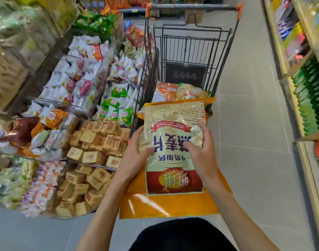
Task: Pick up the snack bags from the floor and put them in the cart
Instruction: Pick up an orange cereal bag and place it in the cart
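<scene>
I hold a big orange and cream snack bag (173, 160) with both hands in front of me. Its far end hangs over the near rim of the black wire shopping cart (189, 57). My left hand (135, 154) grips the bag's left edge, thumb on top. My right hand (200, 151) grips its right side with fingers spread on the front. Another orange and cream snack bag (180, 91) lies in the cart's basket, just past the one I hold.
Open bins of wrapped snacks (86, 84) and small brown boxes (93, 160) crowd the cart's left side. A shelf of packets (307, 87) runs along the right. Grey tiled floor (249, 124) lies between cart and shelf.
</scene>
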Available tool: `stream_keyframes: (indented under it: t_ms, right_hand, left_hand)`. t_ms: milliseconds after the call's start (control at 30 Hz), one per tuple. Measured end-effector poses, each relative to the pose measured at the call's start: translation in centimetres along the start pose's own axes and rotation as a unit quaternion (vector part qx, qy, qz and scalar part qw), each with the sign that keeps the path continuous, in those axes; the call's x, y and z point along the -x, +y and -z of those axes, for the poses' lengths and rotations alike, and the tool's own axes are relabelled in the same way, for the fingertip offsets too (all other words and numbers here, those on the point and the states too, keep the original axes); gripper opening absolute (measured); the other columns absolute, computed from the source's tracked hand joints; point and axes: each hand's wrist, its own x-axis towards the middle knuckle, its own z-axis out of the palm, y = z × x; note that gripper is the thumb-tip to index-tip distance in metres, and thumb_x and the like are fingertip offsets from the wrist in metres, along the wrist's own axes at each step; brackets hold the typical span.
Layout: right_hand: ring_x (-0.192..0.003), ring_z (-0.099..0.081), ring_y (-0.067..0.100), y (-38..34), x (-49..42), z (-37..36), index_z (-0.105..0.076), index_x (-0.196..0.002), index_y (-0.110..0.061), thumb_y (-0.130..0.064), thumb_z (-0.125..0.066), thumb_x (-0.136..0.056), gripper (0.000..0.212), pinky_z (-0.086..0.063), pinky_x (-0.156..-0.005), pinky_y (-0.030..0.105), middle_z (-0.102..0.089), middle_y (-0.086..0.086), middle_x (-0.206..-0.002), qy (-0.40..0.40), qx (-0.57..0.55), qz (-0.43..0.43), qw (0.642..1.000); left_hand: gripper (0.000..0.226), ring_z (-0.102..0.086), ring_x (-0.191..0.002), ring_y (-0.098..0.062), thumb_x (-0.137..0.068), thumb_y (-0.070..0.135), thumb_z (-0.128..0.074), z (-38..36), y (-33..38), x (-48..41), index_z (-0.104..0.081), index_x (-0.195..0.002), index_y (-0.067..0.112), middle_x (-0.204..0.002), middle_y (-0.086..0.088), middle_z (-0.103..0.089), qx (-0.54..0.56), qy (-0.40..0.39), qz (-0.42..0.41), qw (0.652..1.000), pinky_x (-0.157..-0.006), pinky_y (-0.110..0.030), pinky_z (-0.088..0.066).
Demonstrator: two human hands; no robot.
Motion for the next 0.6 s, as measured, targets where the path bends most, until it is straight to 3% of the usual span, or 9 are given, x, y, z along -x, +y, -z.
stream_keyframes:
  t_ms: [100, 167, 233, 300, 367, 467, 600]
  right_hand:
    - [-0.123, -0.057, 0.020, 0.2, -4.8, -1.1, -0.043, -0.132, -0.056, -0.029, -0.067, -0.077, 0.066, -0.061, -0.078, 0.045, -0.045, -0.009, -0.141, -0.010, 0.008, -0.023, 1.000]
    - [-0.125, -0.053, 0.014, 0.7, -7.4, -2.0, -0.041, -0.133, -0.057, -0.033, -0.067, -0.076, 0.067, -0.057, -0.091, 0.047, -0.044, -0.011, -0.141, 0.003, 0.037, -0.033, 0.999]
    - [-0.127, -0.046, 0.006, 1.3, -9.6, -2.8, -0.039, -0.138, -0.051, -0.026, -0.067, -0.082, 0.067, -0.052, -0.100, 0.042, -0.040, -0.013, -0.142, 0.011, 0.054, -0.041, 0.998]
    - [-0.126, -0.043, 0.003, 2.0, -11.9, -3.6, -0.037, -0.141, -0.048, -0.022, -0.066, -0.087, 0.067, -0.053, -0.097, 0.034, -0.035, -0.015, -0.142, 0.009, 0.061, -0.049, 0.997]
    - [-0.121, -0.042, -0.004, 2.9, -14.2, -4.7, -0.036, -0.144, -0.044, -0.020, -0.066, -0.088, 0.068, -0.045, -0.092, 0.018, -0.034, -0.014, -0.145, 0.004, 0.080, -0.063, 0.995]
    - [-0.122, -0.034, -0.001, 4.4, -17.6, -6.1, -0.035, -0.146, -0.040, -0.020, -0.066, -0.089, 0.069, -0.032, -0.098, 0.022, -0.036, -0.012, -0.144, 0.004, 0.098, -0.080, 0.992]
    - [-0.112, -0.035, -0.003, 7.1, -22.1, -8.2, -0.032, -0.147, -0.041, -0.020, -0.065, -0.090, 0.070, -0.031, -0.095, 0.022, -0.035, -0.014, -0.134, 0.034, 0.125, -0.099, 0.987]
  left_hand:
    - [0.078, -0.059, -0.114, 0.000, -0.077, 0.040, -0.062, 0.1, 0.9, -4.1, -0.032, -0.149, 0.041, -0.128, 0.024, -0.056, -0.010, -0.005, 0.030, 0.999, -0.098, -0.034, -0.048]
    - [0.079, -0.059, -0.115, -0.007, -0.077, 0.039, -0.062, 0.4, 0.5, -7.2, -0.032, -0.150, 0.040, -0.127, 0.021, -0.055, -0.015, -0.008, 0.039, 0.999, -0.098, -0.037, -0.048]
    - [0.075, -0.060, -0.115, -0.010, -0.082, 0.038, -0.066, 0.7, 0.4, -9.9, -0.032, -0.149, 0.042, -0.129, 0.018, -0.055, -0.013, -0.018, 0.050, 0.998, -0.098, -0.040, -0.050]
    - [0.069, -0.062, -0.108, -0.006, -0.092, 0.031, -0.067, 1.1, 0.0, -12.5, -0.030, -0.150, 0.042, -0.126, 0.020, -0.054, -0.029, -0.034, 0.063, 0.997, -0.087, -0.030, -0.052]
    - [0.067, -0.066, -0.101, -0.005, -0.096, 0.025, -0.063, 1.5, -0.9, -14.9, -0.028, -0.150, 0.041, -0.125, 0.019, -0.057, -0.016, -0.052, 0.087, 0.995, -0.076, -0.023, -0.053]
    - [0.069, -0.070, -0.104, -0.015, -0.096, 0.026, -0.064, 1.7, -3.0, -19.2, -0.026, -0.151, 0.041, -0.136, 0.005, -0.057, -0.023, -0.072, 0.104, 0.992, -0.084, -0.038, -0.060]
    - [0.071, -0.067, -0.114, -0.022, -0.094, 0.027, -0.069, 1.7, -5.8, -25.2, -0.027, -0.149, 0.045, -0.143, 0.002, -0.052, -0.007, -0.088, 0.123, 0.989, -0.091, -0.049, -0.058]
